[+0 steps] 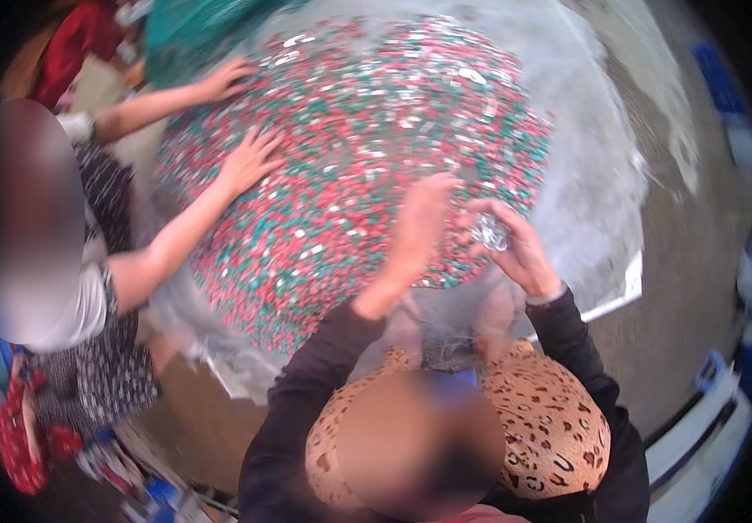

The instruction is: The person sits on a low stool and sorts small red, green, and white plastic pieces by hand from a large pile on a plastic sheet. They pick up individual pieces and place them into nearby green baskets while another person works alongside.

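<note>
Pinching clear plastic [490,232], likely so none drops, the right hand [524,247] hangs toward the sheet's near edge. The left hand [421,225] looks outstretched, blurred.

Red and green pieces [350,209]: looked smooth and glossy, threw white glints; exact material could not be settled through blur.
Clear wad [490,232]: appeared to be transparent plastic, crinkled, very shiny.
Ground sheet [585,174]: read as thin translucent plastic film, wrinkled, with a dull sheen.
Green sheeting [193,30]: looked pliable and creased, softly shiny.
Dark sleeves [576,331]: were matt cloth.
Spotted garment [554,427]: was printed cloth, soft, low sheen.
Co-worker's pale sleeve [88,309]: was plain matt cloth.
Red cloth [23,444]: was patterned, matt.
Floor [681,288]: looked hard, mostly dull.
</note>
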`<control>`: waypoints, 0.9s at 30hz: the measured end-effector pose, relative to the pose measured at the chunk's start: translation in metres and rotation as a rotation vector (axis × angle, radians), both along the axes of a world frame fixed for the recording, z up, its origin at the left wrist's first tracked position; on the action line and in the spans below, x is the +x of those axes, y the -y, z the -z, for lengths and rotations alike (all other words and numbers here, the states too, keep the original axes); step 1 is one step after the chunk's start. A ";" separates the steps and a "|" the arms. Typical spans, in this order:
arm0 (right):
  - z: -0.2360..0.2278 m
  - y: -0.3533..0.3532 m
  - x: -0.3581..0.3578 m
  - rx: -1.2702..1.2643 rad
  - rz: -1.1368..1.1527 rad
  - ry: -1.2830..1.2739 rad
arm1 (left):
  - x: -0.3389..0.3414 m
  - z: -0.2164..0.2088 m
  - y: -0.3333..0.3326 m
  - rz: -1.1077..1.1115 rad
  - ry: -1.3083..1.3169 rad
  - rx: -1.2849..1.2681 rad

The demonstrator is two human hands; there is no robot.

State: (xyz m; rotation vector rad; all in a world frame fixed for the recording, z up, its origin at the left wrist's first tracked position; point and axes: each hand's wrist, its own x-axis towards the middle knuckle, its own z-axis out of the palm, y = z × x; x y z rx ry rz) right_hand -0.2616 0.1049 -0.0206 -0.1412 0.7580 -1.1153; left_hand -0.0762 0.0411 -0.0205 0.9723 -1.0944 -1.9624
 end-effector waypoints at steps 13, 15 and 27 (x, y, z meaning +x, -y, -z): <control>-0.036 0.009 0.021 -0.880 -0.063 -1.342 | 0.047 0.072 -0.018 -0.100 -0.892 1.109; -0.034 0.010 0.001 -0.698 0.029 -1.315 | 0.053 0.084 -0.018 -0.135 -0.872 1.151; -0.006 0.006 -0.035 -0.202 0.295 -0.896 | 0.082 -0.122 0.346 -0.834 -0.685 0.278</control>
